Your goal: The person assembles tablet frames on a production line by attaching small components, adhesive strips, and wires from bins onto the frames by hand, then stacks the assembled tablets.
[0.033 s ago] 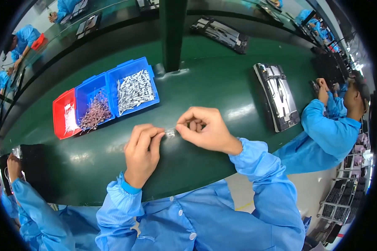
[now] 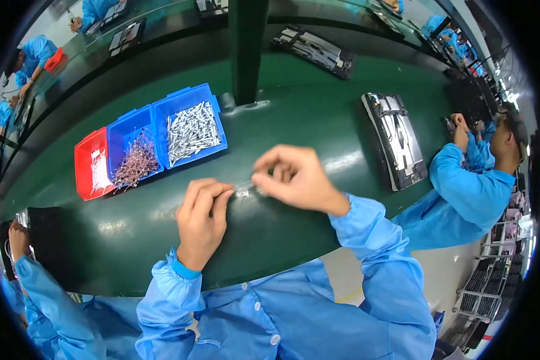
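Over the green bench [image 2: 270, 240], my left hand [image 2: 201, 222] is closed in a pinch, thumb against fingertips. Whatever it pinches is too small to name. My right hand [image 2: 297, 183] is curled opposite it, thumb and forefinger closed together and a little blurred; their hold is also too small to make out. A tiny shiny bit [image 2: 242, 193] shows in the gap between the two hands. Beyond them stand a blue bin of silvery pins [image 2: 193, 133], a blue bin of thin coppery-pink leaded parts [image 2: 136, 160] and a red bin of white strips [image 2: 99, 170].
At the right lies a black-and-silver flat device [image 2: 396, 141]; another device [image 2: 314, 52] is farther back. A dark green post [image 2: 247, 54] rises from the bench. Co-workers in blue sit at the right [image 2: 474, 186] and left [image 2: 66, 306].
My right hand has shifted slightly, its forefinger moving up and away from the thumb side, with some blur. My left hand keeps its pinch almost in place.
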A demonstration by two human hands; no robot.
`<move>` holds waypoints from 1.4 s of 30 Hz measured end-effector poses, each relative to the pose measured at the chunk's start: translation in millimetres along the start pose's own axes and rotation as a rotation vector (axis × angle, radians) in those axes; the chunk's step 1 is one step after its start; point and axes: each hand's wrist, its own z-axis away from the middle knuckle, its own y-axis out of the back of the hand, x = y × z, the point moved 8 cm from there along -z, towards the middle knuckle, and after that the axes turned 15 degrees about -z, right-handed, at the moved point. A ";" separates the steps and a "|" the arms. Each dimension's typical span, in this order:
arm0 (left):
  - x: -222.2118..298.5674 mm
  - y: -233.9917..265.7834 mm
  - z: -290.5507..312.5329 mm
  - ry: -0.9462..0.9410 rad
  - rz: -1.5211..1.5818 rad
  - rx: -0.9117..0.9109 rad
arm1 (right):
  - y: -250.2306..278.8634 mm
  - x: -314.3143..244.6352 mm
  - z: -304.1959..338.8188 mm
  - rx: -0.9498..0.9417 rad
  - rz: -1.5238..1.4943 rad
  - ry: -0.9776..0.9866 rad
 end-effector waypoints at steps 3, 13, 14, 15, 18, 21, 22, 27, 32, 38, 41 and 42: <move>-16.1 -5.4 4.7 0.214 0.146 -0.053 | 84.8 1.1 -47.3 0.415 0.058 0.166; -35.9 -44.9 16.8 0.392 0.249 -0.205 | 310.8 57.6 -137.6 0.742 0.825 -0.496; -36.3 -43.5 15.8 0.394 0.250 -0.198 | 307.9 62.9 -143.5 0.673 0.736 -0.567; -35.5 -42.1 15.0 0.390 0.228 -0.197 | 306.3 61.7 -145.7 0.720 0.743 -0.580; -36.2 -42.4 16.5 0.400 0.216 -0.192 | 295.6 64.4 -152.2 0.735 0.666 -0.585; -35.3 -42.4 15.1 0.397 0.209 -0.193 | 294.6 78.3 -163.5 0.710 0.541 -0.573; -34.4 -41.7 14.3 0.381 0.196 -0.197 | 290.3 80.0 -164.0 0.706 0.539 -0.574; -33.2 -43.8 13.8 0.384 0.189 -0.207 | 273.1 86.8 -155.3 1.018 -0.353 -0.247; -38.1 -44.2 17.8 0.369 0.236 -0.180 | 230.4 88.3 -157.9 0.667 -0.662 -0.240; -44.0 -46.5 24.6 0.507 0.441 -0.253 | 149.2 76.5 -40.6 0.689 -0.436 -0.260; -46.0 -42.8 25.9 0.519 0.515 -0.242 | 92.1 67.0 46.6 0.675 -0.508 -0.329; -44.4 -44.7 26.2 0.504 0.559 -0.258 | 76.2 66.4 76.3 0.648 -0.552 -0.373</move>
